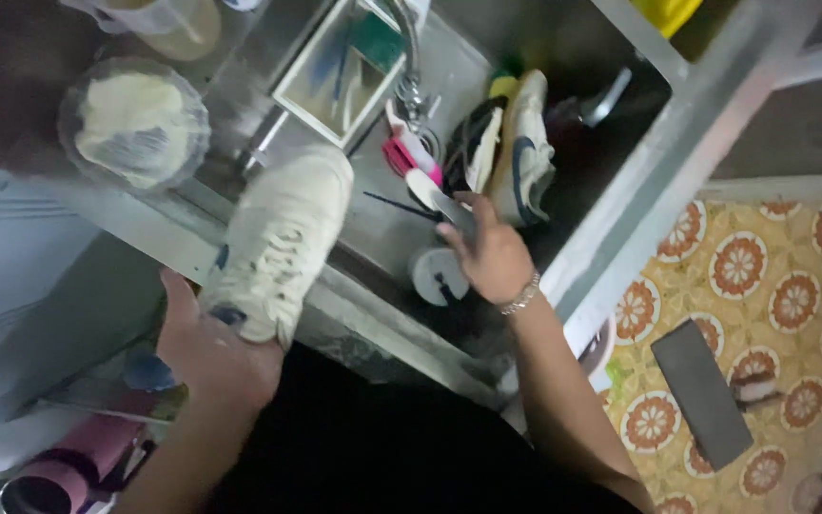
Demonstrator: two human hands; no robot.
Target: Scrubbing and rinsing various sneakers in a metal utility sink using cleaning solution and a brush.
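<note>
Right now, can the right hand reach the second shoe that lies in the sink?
Probably yes. The right hand is already over the sink, beside the second shoe, and nothing stands between them, though its fingers seem busy with a brush.

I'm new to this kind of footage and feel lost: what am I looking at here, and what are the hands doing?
There is no machine. One camera worn on a person's head looks down at their two bare hands over a metal sink. The left hand grips the heel of a white sneaker resting on the sink's front edge. The right hand, with a bracelet, reaches for a brush with a pink handle. A second sneaker stands inside the sink near the tap. A lidded tub sits left. The patterned floor shows right.
</note>
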